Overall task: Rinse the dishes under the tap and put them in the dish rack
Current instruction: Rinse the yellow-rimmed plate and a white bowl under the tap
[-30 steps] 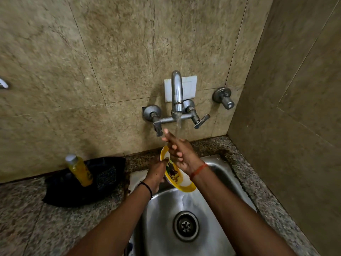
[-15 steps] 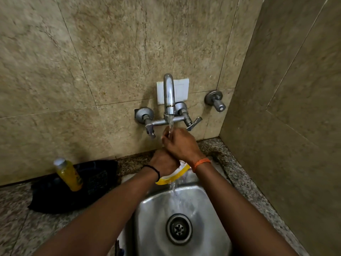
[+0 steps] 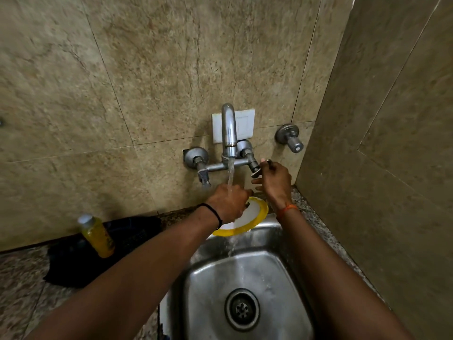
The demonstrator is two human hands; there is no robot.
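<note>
A yellow-rimmed white plate is held over the back of the steel sink, under the running tap. My left hand grips the plate's near-left edge, and the stream of water falls on that hand's back. My right hand is up at the tap's right lever handle, with thumb and fingers pinching it. The dish rack is not in view.
A yellow bottle stands on a dark cloth on the granite counter left of the sink. A second valve sticks out of the tiled wall at right. A side wall closes in on the right.
My right hand has left the plate and gone up and right to the tap's lever handle. The plate now lies flatter in my left hand alone.
</note>
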